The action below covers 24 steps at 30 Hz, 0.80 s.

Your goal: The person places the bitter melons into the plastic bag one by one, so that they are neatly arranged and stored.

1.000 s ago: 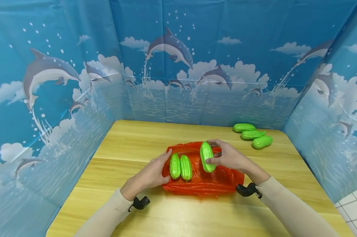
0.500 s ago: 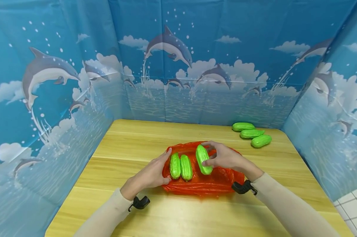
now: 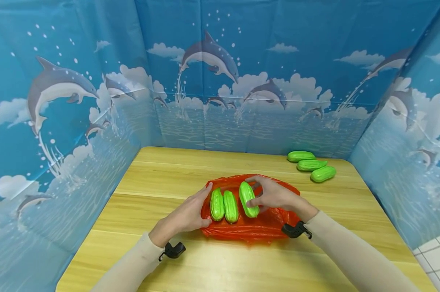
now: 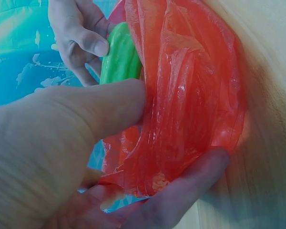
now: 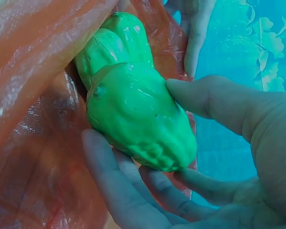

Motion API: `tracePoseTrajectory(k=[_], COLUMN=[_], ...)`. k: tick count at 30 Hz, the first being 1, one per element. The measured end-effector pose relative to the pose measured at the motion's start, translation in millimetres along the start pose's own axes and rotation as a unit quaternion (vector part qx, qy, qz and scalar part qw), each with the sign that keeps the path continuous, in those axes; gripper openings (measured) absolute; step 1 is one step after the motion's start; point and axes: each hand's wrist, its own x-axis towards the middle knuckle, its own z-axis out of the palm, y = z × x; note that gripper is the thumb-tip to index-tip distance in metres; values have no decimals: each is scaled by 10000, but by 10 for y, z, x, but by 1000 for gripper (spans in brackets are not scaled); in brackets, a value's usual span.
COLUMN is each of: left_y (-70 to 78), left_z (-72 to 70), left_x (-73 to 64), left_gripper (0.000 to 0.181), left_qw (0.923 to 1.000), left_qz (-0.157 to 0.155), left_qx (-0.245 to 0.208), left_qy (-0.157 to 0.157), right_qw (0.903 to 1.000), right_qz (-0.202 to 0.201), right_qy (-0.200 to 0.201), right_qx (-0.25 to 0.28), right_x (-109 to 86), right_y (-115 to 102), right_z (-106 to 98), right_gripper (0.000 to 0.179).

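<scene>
A red plastic bag lies on the wooden table with its mouth spread. Two plump green cucumbers, a left one and one beside it, lie side by side in its left half. My left hand holds the bag's left edge; in the left wrist view the thumb is over the plastic and a finger is along its outer side. A third cucumber is gripped between the thumb and fingers of my right hand, over the bag, right of the two. The right wrist view shows its rounded end close up.
Another three green cucumbers lie together at the table's back right corner. Blue dolphin-print sheeting rises behind the wooden table and along both sides.
My right hand has carried its cucumber left and slightly toward me, closer to the two in the bag. The left hand has stayed on the bag's edge.
</scene>
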Motion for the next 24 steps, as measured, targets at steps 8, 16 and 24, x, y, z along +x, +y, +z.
tracePoseTrajectory(k=[8,16,24], left_y=[3,8,-4], left_z=[8,12,26], left_x=[9,16,3], left_gripper=[118,117,116], left_qw=[10000,10000,9999], left_qz=[-28,-15,-25], left_qx=[-23,-26,-96], left_qy=[15,5,-17], right_qw=[9999,9998,9997], right_qz=[125,134,216], right_qy=[-19,-5,-66], right_qx=[-78,-123,30], right_x=[69,96,101], right_y=[30,44,62], right_z=[42,86,151], right_gripper=[89,91,95])
